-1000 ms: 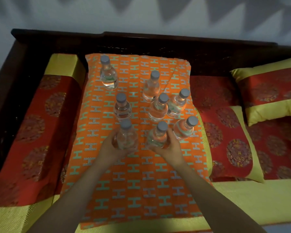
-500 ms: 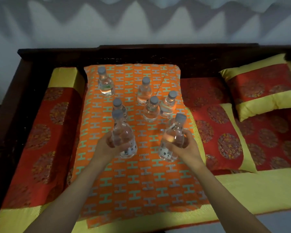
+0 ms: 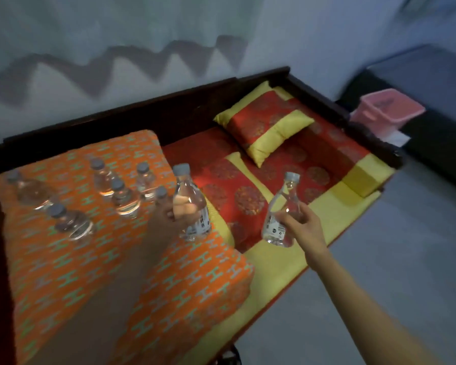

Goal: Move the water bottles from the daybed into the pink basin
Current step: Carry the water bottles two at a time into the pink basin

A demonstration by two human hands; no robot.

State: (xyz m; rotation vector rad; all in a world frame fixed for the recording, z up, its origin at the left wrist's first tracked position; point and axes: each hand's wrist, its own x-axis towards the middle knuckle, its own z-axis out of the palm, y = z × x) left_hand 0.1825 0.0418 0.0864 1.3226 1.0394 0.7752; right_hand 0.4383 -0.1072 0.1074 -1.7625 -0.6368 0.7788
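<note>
My left hand grips a clear water bottle with a grey cap, held above the right edge of the orange patterned cushion. My right hand grips a second water bottle, tilted, above the red and yellow daybed mattress. Several more bottles stand on the orange cushion to the left. The pink basin sits on the floor past the daybed's far right end, well away from both hands.
A red and yellow pillow lies at the back of the daybed. The dark wooden frame rims the bed. A dark low piece of furniture stands by the basin. Grey floor stretches to the right.
Both hands lifted a bottle each off the orange cushion and swung right. The view turned right, and the pink basin came into sight.
</note>
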